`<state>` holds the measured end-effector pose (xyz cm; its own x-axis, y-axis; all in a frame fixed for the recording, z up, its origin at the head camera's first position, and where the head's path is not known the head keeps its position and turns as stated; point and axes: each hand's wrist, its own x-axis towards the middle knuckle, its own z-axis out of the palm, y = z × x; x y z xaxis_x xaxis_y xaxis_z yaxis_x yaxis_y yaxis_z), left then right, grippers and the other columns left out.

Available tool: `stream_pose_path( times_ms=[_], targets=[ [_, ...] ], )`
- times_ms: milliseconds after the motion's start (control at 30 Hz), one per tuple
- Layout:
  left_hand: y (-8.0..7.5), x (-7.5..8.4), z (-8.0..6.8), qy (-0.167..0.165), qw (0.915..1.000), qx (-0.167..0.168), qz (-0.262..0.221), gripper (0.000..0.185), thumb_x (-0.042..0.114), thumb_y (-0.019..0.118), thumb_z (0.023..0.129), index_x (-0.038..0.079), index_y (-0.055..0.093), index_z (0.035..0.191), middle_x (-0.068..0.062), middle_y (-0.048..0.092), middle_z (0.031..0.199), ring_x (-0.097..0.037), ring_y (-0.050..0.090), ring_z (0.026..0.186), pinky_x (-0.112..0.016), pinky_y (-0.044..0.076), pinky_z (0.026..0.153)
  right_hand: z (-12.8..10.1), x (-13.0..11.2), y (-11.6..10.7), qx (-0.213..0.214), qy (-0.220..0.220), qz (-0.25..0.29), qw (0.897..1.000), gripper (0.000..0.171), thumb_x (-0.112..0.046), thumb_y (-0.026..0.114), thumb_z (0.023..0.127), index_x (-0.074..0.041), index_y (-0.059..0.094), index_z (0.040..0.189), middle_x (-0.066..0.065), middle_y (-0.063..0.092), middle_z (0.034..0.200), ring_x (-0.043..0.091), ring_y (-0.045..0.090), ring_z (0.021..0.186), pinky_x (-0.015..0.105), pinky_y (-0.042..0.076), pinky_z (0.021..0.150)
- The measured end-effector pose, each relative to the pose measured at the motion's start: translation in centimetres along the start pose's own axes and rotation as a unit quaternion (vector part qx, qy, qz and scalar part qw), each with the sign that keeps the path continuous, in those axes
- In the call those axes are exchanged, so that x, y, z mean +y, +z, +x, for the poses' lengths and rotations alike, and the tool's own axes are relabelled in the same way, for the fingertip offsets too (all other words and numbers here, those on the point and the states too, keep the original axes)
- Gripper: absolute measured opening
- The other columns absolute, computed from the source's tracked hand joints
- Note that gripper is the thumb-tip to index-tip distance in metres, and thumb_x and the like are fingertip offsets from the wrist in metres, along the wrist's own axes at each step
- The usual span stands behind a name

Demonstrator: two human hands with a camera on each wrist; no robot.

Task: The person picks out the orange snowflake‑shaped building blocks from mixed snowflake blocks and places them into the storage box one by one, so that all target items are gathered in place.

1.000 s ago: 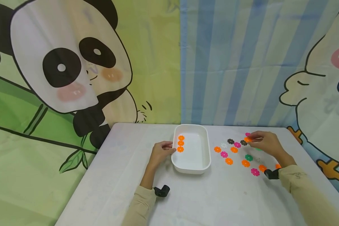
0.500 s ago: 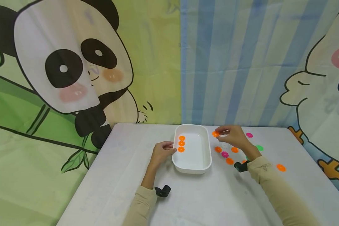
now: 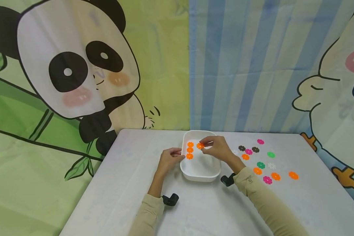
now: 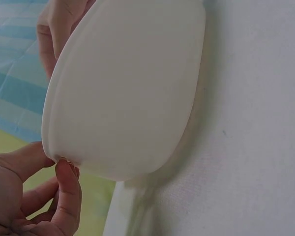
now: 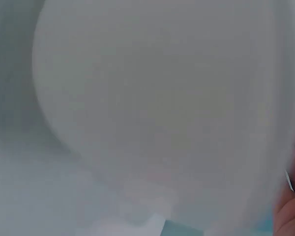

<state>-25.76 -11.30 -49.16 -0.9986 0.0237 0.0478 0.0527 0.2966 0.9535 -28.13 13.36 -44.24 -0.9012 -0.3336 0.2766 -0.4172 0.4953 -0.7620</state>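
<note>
My left hand (image 3: 168, 160) pinches the left rim of a white rectangular tray (image 3: 201, 168) between thumb and fingers. Seen from the left wrist, that hand (image 4: 44, 194) holds the rim of the tray (image 4: 123, 93) from the side. An orange flower-shaped piece (image 3: 199, 146) is pinched in the fingertips of my right hand (image 3: 219, 149), over the tray's inside. Left of it, inside the tray, three matching orange pieces (image 3: 190, 150) form a column along the wall. The tray's outer wall (image 5: 157, 98) fills most of the right wrist view, blurred, and hides the held piece there.
Several loose flower pieces lie right of the tray on the white table (image 3: 129, 190): orange (image 3: 257, 171), pink (image 3: 267, 180), dark brown (image 3: 255, 149), green (image 3: 261, 165) and white (image 3: 271, 166). My right forearm crosses in front of some. A printed curtain (image 3: 162, 65) hangs behind the table.
My right hand has carried the orange flower piece leftward from the loose pieces to over the tray. My left hand stays at the tray's rim.
</note>
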Motion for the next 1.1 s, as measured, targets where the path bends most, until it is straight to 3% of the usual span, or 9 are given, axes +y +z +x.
stream_pose_path(
  times_ms=[200, 467, 767, 1100],
  targets=[
    [-0.1, 0.0, 0.1, 0.018, 0.9998, -0.008, -0.004, 0.037, 0.013, 0.080, 0.080, 0.000, 0.070, 0.113, -0.007, 0.069, 0.093, -0.018, 0.065, 0.082, -0.028, 0.056, 0.074, -0.1, -0.6, 3.1, -0.005, 0.005, 0.019, 1.000, 0.032, -0.003, 0.080, 0.075, 0.003, 0.072, 0.105, 0.012, 0.072, 0.099, 0.027, 0.070, 0.090, 0.046, 0.055, 0.081],
    [-0.2, 0.0, 0.1, 0.030, 0.9995, -0.011, -0.009, 0.037, 0.009, 0.080, 0.079, -0.003, 0.069, 0.112, -0.008, 0.069, 0.092, -0.018, 0.066, 0.080, -0.029, 0.056, 0.075, -0.3, -0.2, 5.9, -0.031, 0.002, -0.023, 0.999, 0.026, -0.005, 0.081, 0.073, -0.002, 0.075, 0.098, 0.005, 0.073, 0.091, 0.023, 0.069, 0.084, 0.035, 0.057, 0.078],
    [-0.3, 0.1, 0.0, 0.019, 0.9996, -0.018, -0.014, 0.044, 0.012, 0.081, 0.078, -0.005, 0.067, 0.116, -0.016, 0.069, 0.099, -0.019, 0.067, 0.084, -0.029, 0.056, 0.077, -0.4, 0.3, 7.0, -0.053, -0.036, -0.085, 0.994, 0.025, -0.004, 0.081, 0.068, -0.002, 0.076, 0.092, 0.004, 0.073, 0.086, 0.016, 0.064, 0.077, 0.030, 0.054, 0.073],
    [-0.2, 0.0, 0.1, 0.012, 0.9999, -0.011, -0.004, 0.041, 0.013, 0.081, 0.079, -0.003, 0.068, 0.115, -0.008, 0.069, 0.094, -0.019, 0.066, 0.083, -0.030, 0.056, 0.077, -0.2, 0.7, 7.5, -0.086, -0.036, -0.102, 0.990, 0.026, -0.001, 0.083, 0.070, 0.000, 0.076, 0.095, 0.004, 0.072, 0.086, 0.013, 0.060, 0.074, 0.028, 0.053, 0.073]
  ],
)
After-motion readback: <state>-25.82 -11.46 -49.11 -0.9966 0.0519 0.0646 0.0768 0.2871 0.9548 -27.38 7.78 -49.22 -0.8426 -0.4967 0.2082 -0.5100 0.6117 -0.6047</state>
